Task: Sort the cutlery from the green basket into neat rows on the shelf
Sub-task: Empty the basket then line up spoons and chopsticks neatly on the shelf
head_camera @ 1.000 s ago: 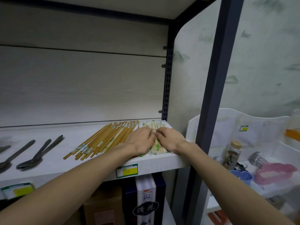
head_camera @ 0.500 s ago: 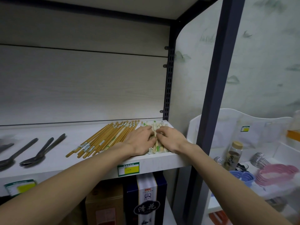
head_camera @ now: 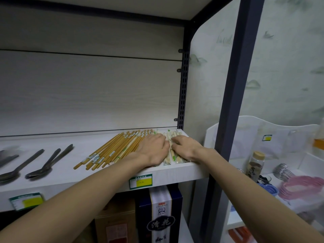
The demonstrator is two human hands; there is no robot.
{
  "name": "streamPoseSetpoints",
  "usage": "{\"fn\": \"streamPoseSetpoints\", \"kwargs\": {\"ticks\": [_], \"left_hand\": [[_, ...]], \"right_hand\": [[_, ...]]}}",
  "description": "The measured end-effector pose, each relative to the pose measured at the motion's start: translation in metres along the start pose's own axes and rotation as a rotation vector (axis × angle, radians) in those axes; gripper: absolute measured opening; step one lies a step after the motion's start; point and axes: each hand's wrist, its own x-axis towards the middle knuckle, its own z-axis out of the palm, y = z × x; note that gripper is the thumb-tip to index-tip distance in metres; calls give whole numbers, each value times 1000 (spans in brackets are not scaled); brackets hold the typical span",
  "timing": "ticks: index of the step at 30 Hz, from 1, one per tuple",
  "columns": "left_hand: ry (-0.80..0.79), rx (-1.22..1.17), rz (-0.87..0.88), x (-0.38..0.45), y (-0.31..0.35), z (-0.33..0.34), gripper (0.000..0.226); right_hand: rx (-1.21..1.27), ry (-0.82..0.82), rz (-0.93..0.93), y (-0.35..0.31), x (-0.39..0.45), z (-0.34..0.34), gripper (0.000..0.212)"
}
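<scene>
Both hands, left (head_camera: 154, 148) and right (head_camera: 186, 148), pressed flat-fingered on pale plastic-wrapped chopsticks (head_camera: 169, 156) at white shelf's (head_camera: 175, 174) right front corner, seemingly squaring the row.

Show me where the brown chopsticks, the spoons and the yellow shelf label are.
brown chopsticks (head_camera: 112, 151), head view, middle of the bundle
spoons (head_camera: 46, 165), head view, crossed handles of the right pair
yellow shelf label (head_camera: 140, 181), head view, its yellow patch on the shelf's front edge
</scene>
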Motion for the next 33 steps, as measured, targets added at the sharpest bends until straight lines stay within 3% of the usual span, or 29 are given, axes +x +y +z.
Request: {"fn": "streamPoseSetpoints", "kwargs": {"ticks": [3,6,10,13,20,25,27,30,33], "left_hand": [[155,-16,-31,-2,-1,0,41],[205,0,-9,-3,-6,-4,40],[36,45,148,-4,-20,-5,45],[-84,46,153,-5,-24,-2,58],[64,90,149,-5,-14,-1,30],[206,95,170,-10,-12,-6,32],[181,81,169,-10,-11,-9,35],[19,64,139,-12,-10,-8,40],[88,88,142,-15,-8,-9,36]], "right_hand": [[50,18,10,-2,-3,0,41],[120,32,23,-4,-4,-1,43],[156,142,2,-7,-3,-2,48],[101,85,-23,-6,-3,4,50],[131,90,-43,-1,-1,10,39],[22,303,-94,4,-8,5,39],[9,270,-74,5,-11,4,39],[14,180,-43,5,-14,8,39],[48,194,-46,5,-17,9,37]]}}
